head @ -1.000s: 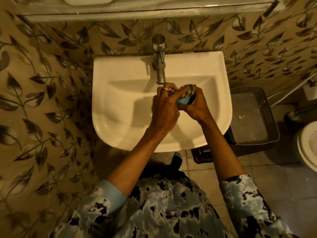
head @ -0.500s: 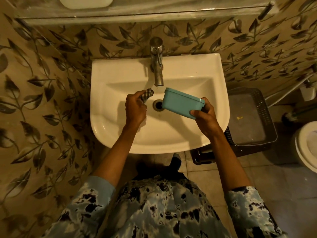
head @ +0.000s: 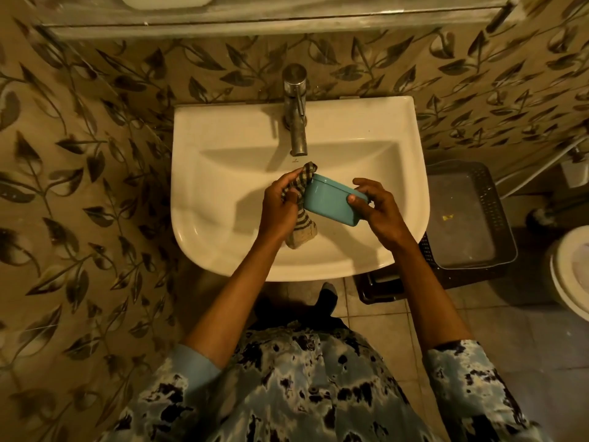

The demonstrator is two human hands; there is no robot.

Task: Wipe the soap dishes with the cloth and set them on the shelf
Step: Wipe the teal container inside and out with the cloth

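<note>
Centre frame, over white ceramic sink (head: 223,122) | right hand (head: 379,208) fingers pinch teal rectangular plastic soap dish (head: 331,202) | left hand (head: 279,205) fingers clutch striped cloth (head: 302,231) against it | risk: wiping push may dislodge end-held dish

The soap dish (head: 331,202) is a plain teal with no pattern. The cloth (head: 301,231) is checked in dark and pale threads at its upper end and striped in the same two tones lower down, with its bottom end a paler off-white. The sink (head: 223,129) is glossy white, tinted cream by the warm light; the tap (head: 296,116) is dull silver. The wall tiles (head: 79,154) are beige with a trailing pattern of dark grey-brown leaves on thin stems. The shelf (head: 255,17) is streaked grey, and the container (head: 165,0) towards its left end is white. The basket (head: 497,218) is dark grey, its walls pierced in a grid, with a yellow speck (head: 447,217) on its floor. The shirt (head: 302,393) — pale blue — is blotched black and white. The floor tiles (head: 526,346) are plain beige.
</note>
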